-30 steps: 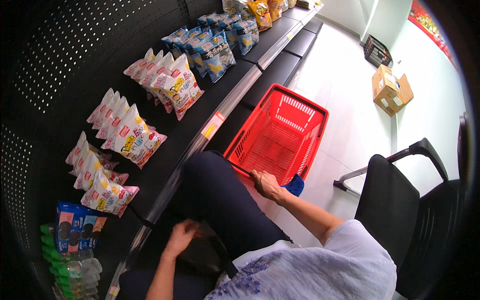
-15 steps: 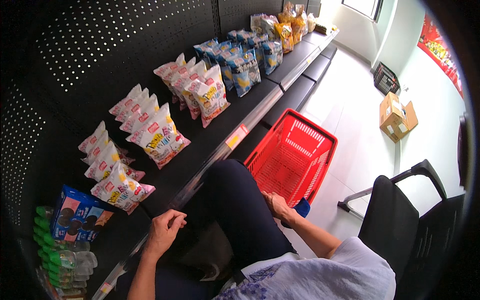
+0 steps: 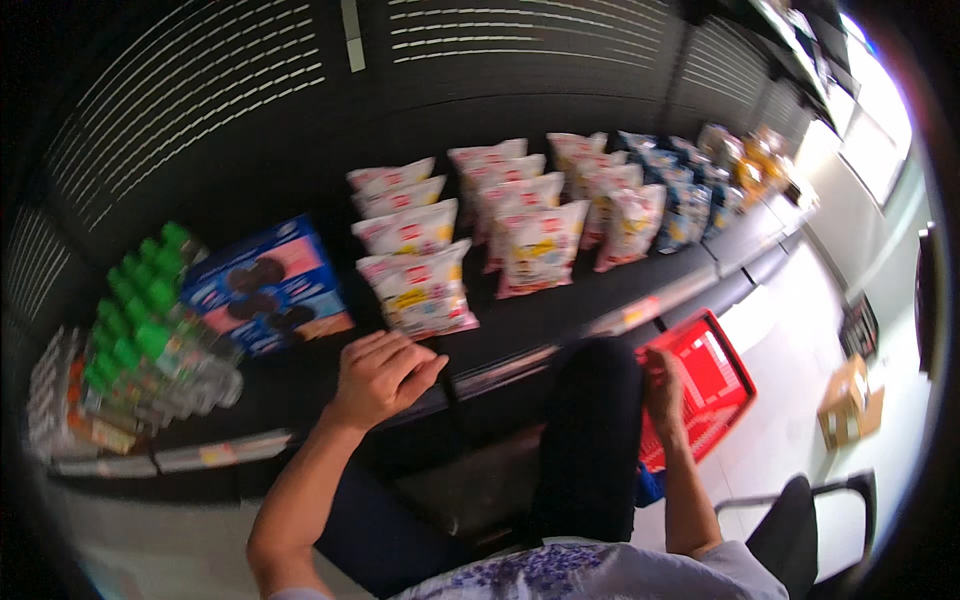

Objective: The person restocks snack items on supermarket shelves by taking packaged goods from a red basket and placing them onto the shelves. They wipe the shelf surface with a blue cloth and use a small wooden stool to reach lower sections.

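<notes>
My left hand (image 3: 385,378) is raised in front of the shelf, with its thumb apart from its loosely bent fingers and nothing visible in it. Just beyond it, a white and pink snack bag (image 3: 418,292) stands at the front of the leftmost row; I cannot tell whether the fingers touch it. Beside my right knee, my right hand (image 3: 664,395) hangs over the near side of a red shopping basket (image 3: 715,385). Its fingers are loosely bent and blurred, and no held thing shows. Left of my left hand, a blue cookie box (image 3: 265,285) leans back.
Green-capped clear bottles (image 3: 165,330) stand left on the black shelf (image 3: 545,315). More pink-white bags (image 3: 540,245), blue bags (image 3: 685,205) and yellow packs (image 3: 755,165) run rightward. At right are a cardboard box (image 3: 848,405), a black basket (image 3: 858,325) and a black chair (image 3: 790,535).
The view has swung left, showing more bottles. My left hand has risen toward the front pink-white bag, its thumb spreading from the fingers. My right hand stays by the red basket.
</notes>
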